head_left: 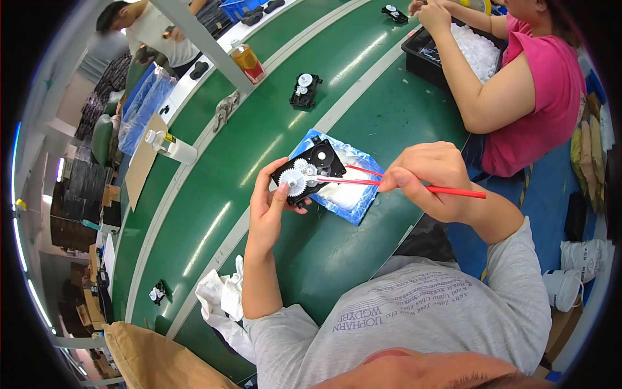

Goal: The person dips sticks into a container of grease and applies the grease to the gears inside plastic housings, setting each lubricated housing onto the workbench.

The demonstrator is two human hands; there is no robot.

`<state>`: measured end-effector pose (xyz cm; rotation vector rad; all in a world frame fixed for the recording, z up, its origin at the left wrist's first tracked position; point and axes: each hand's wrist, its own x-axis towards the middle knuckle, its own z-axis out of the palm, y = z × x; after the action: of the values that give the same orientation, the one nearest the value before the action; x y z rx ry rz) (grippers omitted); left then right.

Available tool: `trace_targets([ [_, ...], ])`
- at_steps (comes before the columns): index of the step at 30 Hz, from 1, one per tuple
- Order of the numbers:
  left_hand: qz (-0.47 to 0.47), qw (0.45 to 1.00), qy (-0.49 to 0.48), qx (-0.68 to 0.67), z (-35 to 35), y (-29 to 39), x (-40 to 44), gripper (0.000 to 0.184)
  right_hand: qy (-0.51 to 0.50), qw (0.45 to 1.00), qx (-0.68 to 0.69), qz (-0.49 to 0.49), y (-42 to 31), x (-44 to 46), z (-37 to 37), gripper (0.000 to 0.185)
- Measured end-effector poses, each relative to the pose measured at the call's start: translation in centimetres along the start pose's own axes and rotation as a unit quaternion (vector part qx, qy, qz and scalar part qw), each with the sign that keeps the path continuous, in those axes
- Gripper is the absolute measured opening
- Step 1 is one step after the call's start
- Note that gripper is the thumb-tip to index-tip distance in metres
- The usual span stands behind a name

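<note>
Right grip (431, 174) (curled inward) pinches a red stick (463, 192), left grip (264, 198) clasps the gearbox (306, 170)

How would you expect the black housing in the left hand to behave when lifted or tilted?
The black housing looks stiff, showing no sag in the left hand. It is probably fairly light, as that one hand supports it. Its white gears might slip off, since no cover shows over them.

Housing (332, 161) looks like matt black plastic, gears (295, 181) are smooth white plastic. Red stick (457, 192) seems to be shiny plastic too. Blue wrapping (355, 216)'s crinkly, glossy film, table (311, 272)'s slick and shiny, white cloth (223, 293)'s just soft, rumpled fabric.
</note>
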<state>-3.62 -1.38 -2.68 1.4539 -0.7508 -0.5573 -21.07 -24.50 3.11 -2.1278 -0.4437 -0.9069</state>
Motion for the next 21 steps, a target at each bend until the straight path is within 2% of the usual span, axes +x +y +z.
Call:
trace_targets([
  [10, -0.003, 1.000, -0.005, -0.009, -0.2, 0.3, -0.1, 0.042, -0.008, 1.000, 0.008, -0.008, -0.6, -0.2, -1.4, 0.013],
  [13, -0.007, 1.000, -0.007, -0.009, 0.3, 0.5, -0.1, 0.041, 0.017, 0.999, 0.015, -0.028, -0.7, 0.1, -0.8, 0.013],
  [21, -0.006, 1.000, -0.012, 0.000, -0.1, 0.7, -0.4, 0.042, -0.005, 1.000, 0.001, -0.005, -0.2, 0.5, -1.3, 0.016],
])
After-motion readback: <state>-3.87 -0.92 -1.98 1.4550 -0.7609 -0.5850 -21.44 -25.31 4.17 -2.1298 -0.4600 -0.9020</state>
